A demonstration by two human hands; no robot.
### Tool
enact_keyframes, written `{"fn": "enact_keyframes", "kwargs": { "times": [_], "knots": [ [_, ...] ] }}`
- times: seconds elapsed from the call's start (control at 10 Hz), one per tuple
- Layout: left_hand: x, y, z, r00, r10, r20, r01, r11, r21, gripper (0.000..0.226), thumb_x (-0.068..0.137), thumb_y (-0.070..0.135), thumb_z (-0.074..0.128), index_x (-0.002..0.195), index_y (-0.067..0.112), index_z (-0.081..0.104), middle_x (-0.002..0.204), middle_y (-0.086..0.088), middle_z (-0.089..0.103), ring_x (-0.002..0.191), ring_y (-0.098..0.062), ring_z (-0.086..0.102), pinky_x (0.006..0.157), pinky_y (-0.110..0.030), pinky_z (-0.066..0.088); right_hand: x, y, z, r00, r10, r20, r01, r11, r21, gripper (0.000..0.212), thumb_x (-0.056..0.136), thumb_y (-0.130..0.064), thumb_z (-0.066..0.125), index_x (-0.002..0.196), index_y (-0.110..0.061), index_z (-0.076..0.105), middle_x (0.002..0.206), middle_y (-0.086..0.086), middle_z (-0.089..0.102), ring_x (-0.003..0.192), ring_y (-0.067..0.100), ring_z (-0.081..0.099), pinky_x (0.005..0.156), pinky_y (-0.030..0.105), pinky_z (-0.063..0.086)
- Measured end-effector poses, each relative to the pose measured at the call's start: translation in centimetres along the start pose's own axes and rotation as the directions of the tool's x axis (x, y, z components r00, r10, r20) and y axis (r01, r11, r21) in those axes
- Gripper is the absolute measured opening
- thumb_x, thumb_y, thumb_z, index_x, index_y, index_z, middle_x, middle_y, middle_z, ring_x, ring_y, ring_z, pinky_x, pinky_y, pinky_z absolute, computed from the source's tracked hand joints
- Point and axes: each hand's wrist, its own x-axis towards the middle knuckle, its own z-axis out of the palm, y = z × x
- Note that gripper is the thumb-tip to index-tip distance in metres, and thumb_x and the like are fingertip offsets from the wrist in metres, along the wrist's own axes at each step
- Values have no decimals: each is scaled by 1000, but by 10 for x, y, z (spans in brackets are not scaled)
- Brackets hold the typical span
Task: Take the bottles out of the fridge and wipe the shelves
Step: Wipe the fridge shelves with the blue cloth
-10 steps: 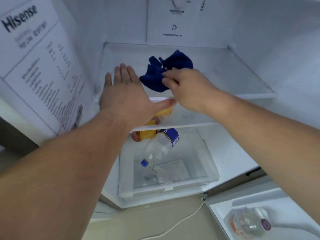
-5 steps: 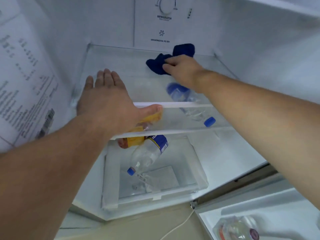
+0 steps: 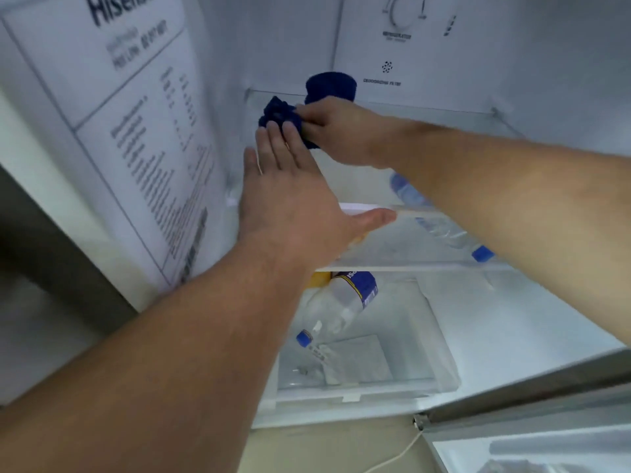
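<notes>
While the right hand (image 3: pixel 333 131) grips a bunched dark blue cloth (image 3: pixel 280 112) at the back left corner of the top glass shelf (image 3: pixel 426 131), the left hand (image 3: pixel 290 199) lies open and flat on that shelf just in front of it, fingertips touching the cloth, holding nothing. Unwiped glass stretches to the right of the cloth, so the right hand is the nearer one to sweep it. On the shelf below, a clear plastic bottle (image 3: pixel 440 227) lies on its side, blue cap toward the front right. Another clear bottle (image 3: pixel 338 308) leans in the translucent drawer (image 3: pixel 440 370), beside what seems an orange-yellow container (image 3: pixel 319 279).
</notes>
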Motion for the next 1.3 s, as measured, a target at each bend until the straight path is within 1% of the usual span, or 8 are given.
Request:
{"fn": "enact_keyframes", "kwargs": {
  "times": [0.1, 0.3, 0.4, 0.6, 0.7, 0.9, 1.1, 1.3],
  "knots": [
    [1, -2, 0, 1000, 4, 16, -4, 1000, 13, 150, 55, 105, 13, 156, -5, -4, 166, -26, 2, 155, -36, 2, 124, -52, 7, 45, 3, -3, 999, -43, -2, 42, 983, -176, 39, 106, -18, 34, 137, -13, 56, 109, -5, 58, 93, 10, 52, 60, -1, 34],
    [5, -3, -4, 998, 17, 53, -22, 996, 87, 149, 55, 105, 8, 157, -4, 8, 165, -26, 12, 153, -37, 12, 124, -51, 8, 31, 63, -37, 972, 169, -161, -215, 916, -338, 41, 105, -24, 30, 126, -3, 58, 120, 22, 61, 112, 34, 57, 90, 33, 42],
    [6, -3, -3, 999, 18, 46, -22, 996, 86, 151, 52, 105, 8, 156, -4, 10, 164, -28, 14, 153, -38, 14, 123, -52, 10, -34, 142, -75, 860, 436, -266, -510, 717, -475, 41, 101, -14, 29, 132, -4, 55, 115, 22, 61, 110, 31, 60, 90, 37, 47],
    [4, 0, -1, 999, 19, 33, -21, 998, 59, 152, 52, 105, 11, 155, -6, 11, 163, -30, 15, 152, -40, 14, 122, -54, 11, -99, 125, -73, 716, 588, -378, -677, 716, -168, 34, 100, -2, 33, 119, 6, 61, 120, 24, 64, 113, 38, 58, 94, 37, 42],
    [3, 0, -1, 1000, 7, 26, -8, 999, 51, 152, 53, 105, 9, 156, -7, 5, 164, -29, 11, 153, -39, 11, 123, -54, 10, -60, 45, -26, 870, 403, -285, -426, 904, -21, 32, 99, -21, 40, 81, -16, 66, 87, 7, 65, 84, 28, 61, 67, 24, 47],
    [3, -1, 1, 1000, -7, -8, 7, 998, 66, 153, 51, 106, 3, 155, -7, -1, 165, -28, 6, 154, -38, 4, 123, -54, 7, 11, -13, 4, 999, 15, -43, -18, 998, -66, 32, 104, -22, 40, 111, -11, 69, 102, -3, 62, 90, 10, 56, 67, 8, 38],
    [5, -1, -1, 1000, 3, 29, -6, 996, 85, 154, 49, 107, 5, 156, -4, 11, 164, -27, 16, 152, -39, 16, 121, -57, 13, -68, 121, -71, 851, 436, -292, -524, 682, -509, 40, 97, -4, 41, 136, 3, 50, 137, 22, 55, 125, 35, 52, 98, 38, 41],
    [3, 1, 1, 1000, 1, 0, -1, 999, 52, 156, 49, 106, 5, 155, -7, 7, 163, -30, 15, 152, -41, 14, 122, -55, 12, -175, 63, -43, 671, 594, -443, -695, 713, -96, 27, 99, -13, 42, 111, -6, 65, 109, 17, 67, 101, 35, 61, 72, 30, 37]
  ]
}}
